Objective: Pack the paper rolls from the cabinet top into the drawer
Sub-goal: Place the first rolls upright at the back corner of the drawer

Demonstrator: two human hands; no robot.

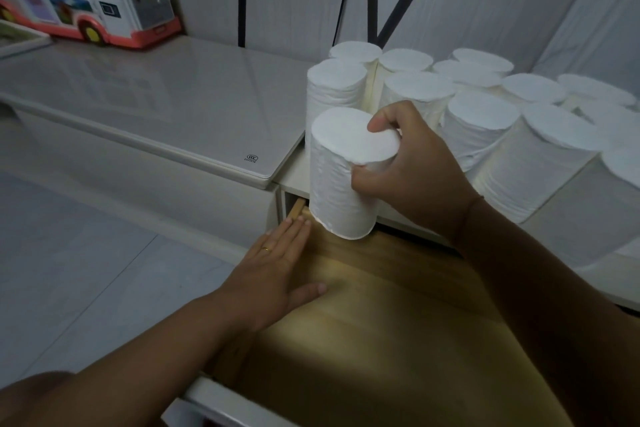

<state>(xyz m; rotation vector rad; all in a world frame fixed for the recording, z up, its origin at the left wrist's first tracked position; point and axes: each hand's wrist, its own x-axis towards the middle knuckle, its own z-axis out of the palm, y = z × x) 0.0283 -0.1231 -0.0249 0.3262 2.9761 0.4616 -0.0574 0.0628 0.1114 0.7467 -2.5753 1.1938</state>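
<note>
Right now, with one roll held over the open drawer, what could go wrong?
The right hand grips the held roll only near its top end, so it might slip. The left hand lies flat at the left side of the drawer, below that roll, and may block it. The standing rolls crowd the cabinet top beside the forearm; a brush could topple one.

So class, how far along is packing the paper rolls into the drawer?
Done: the drawer is open, its visible floor bare. In hand: the right hand grips one roll over it; the left hand rests flat at its edge. Left: many rolls standing on the cabinet top.
</note>
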